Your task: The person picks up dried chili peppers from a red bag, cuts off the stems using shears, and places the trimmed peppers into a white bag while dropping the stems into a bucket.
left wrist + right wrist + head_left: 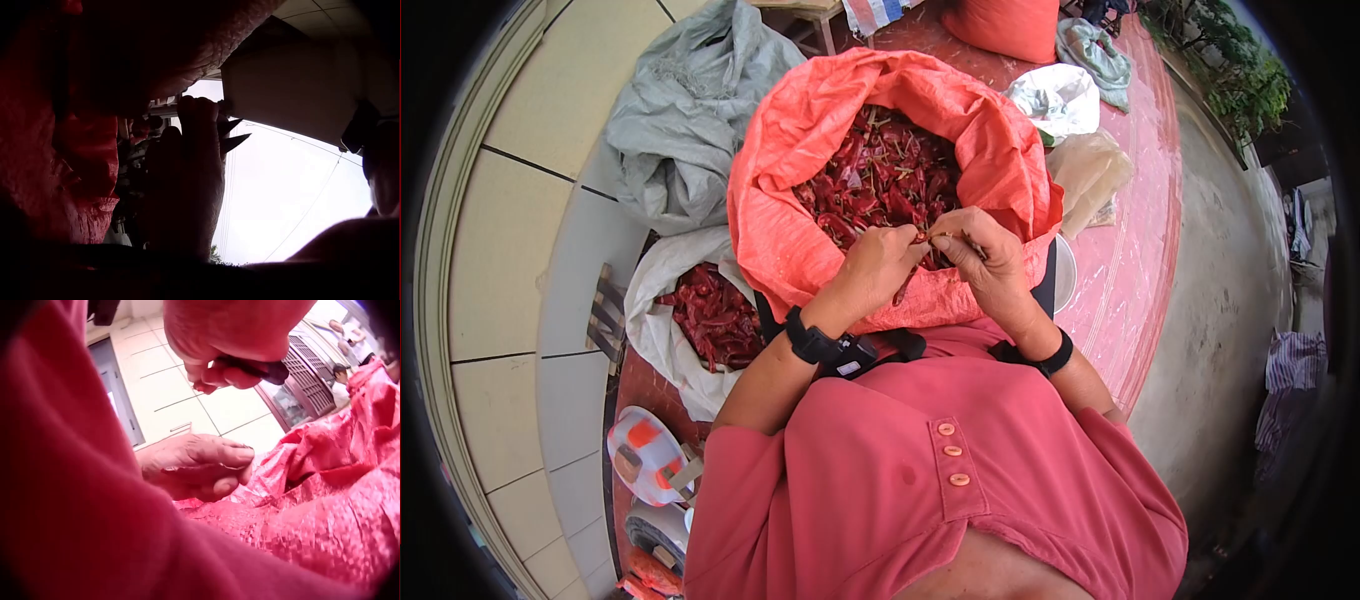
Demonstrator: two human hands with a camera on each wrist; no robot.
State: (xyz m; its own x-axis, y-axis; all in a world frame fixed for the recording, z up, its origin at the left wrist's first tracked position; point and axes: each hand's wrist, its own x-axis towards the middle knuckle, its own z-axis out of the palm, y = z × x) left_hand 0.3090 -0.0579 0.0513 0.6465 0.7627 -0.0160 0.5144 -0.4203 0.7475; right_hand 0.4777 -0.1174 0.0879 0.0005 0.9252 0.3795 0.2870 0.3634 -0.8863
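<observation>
Over the near side of an orange sack full of dried red chilies, both hands meet at the fingertips. The left hand has its fingers curled round a red chili that hangs below the palm; the right wrist view shows a strip of it along the left hand. The right hand pinches at a small piece at the left fingertips, with dark chilies held in its curled fingers. Two pointed tips stick out past the right hand in the left wrist view.
A white sack of chilies stands at the left, below a grey sack. A white bucket, a tan bag and a white bag are at the right. A plastic basin lies lower left.
</observation>
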